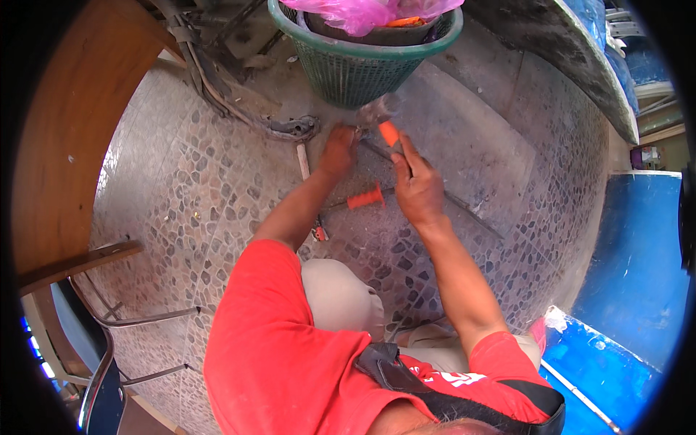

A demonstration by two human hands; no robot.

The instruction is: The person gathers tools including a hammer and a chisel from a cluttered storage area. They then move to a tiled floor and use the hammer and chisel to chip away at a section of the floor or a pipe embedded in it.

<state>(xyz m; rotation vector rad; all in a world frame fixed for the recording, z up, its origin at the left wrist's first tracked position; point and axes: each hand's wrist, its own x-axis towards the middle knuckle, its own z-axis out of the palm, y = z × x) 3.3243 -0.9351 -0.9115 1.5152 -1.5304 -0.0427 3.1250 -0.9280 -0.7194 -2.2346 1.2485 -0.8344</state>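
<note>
My right hand (421,190) is wrapped around the orange handle of a hammer (389,133). Its grey head is smeared by motion and sits close to my left fingers. Fingers closed, my left hand (338,151) is down at the floor, pinching something small that I cannot make out. Beside it, a thin dark bar (464,206) slants across the floor toward the right. An orange ribbed grip (366,197) lies between my forearms. Left of it, partly behind my left forearm, is a long-handled tool (303,161) with a red-and-dark end.
A green mesh basket (355,69) holding a pink plastic bag (351,14) stands just beyond my hands. Cables and a dark metal frame (192,51) lie at the far left. A wooden panel (80,130) and metal chair legs (156,319) border the left, blue panels (631,254) the right.
</note>
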